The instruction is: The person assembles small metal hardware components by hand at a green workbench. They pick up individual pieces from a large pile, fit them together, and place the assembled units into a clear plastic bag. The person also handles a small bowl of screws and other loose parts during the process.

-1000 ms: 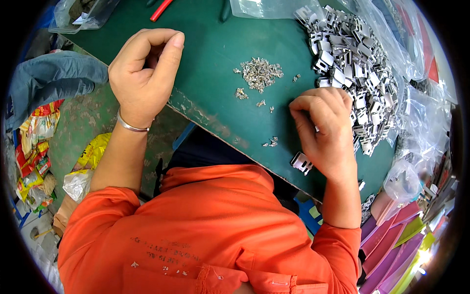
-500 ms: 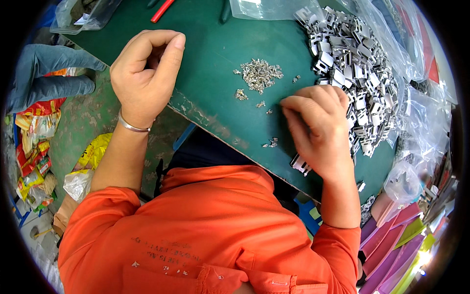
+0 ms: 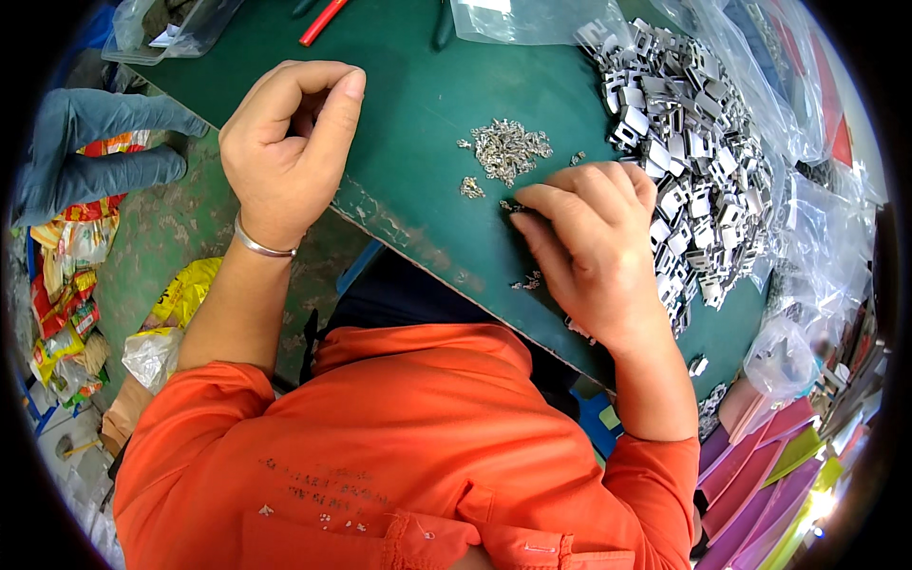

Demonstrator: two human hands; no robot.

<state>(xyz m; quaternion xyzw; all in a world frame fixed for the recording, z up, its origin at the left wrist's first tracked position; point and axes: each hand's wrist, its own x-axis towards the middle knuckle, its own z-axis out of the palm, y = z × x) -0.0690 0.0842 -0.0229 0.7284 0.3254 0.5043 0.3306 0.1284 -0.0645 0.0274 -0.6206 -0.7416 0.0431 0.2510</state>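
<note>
My left hand (image 3: pixel 290 142) is raised over the table's near left edge, its fingers curled and the thumb pressed to the index finger. Whatever it may hold is hidden. Low over the table, my right hand (image 3: pixel 598 247) has thumb and index tips slightly apart beside a few small metal parts (image 3: pixel 509 205). Nothing shows clearly between those tips. Just beyond lies a heap of tiny silvery parts (image 3: pixel 511 150), with a smaller cluster (image 3: pixel 471 187) at its near left. Another few pieces (image 3: pixel 527 280) sit under the right thumb. Right of this hand spreads a large pile of bent metal clips (image 3: pixel 698 142).
The green table (image 3: pixel 408 123) has a worn near edge. A red-handled tool (image 3: pixel 323 23), a clear plastic tub (image 3: pixel 195 33) and plastic bags (image 3: pixel 532 17) are along the far side. A person's legs (image 3: pixel 114 142) show at left; coloured plastic strips (image 3: pixel 769 465) stand at lower right.
My right hand has moved left and slightly nearer to me, away from the clip pile to the small loose parts. My left hand keeps its curled pose almost in place.
</note>
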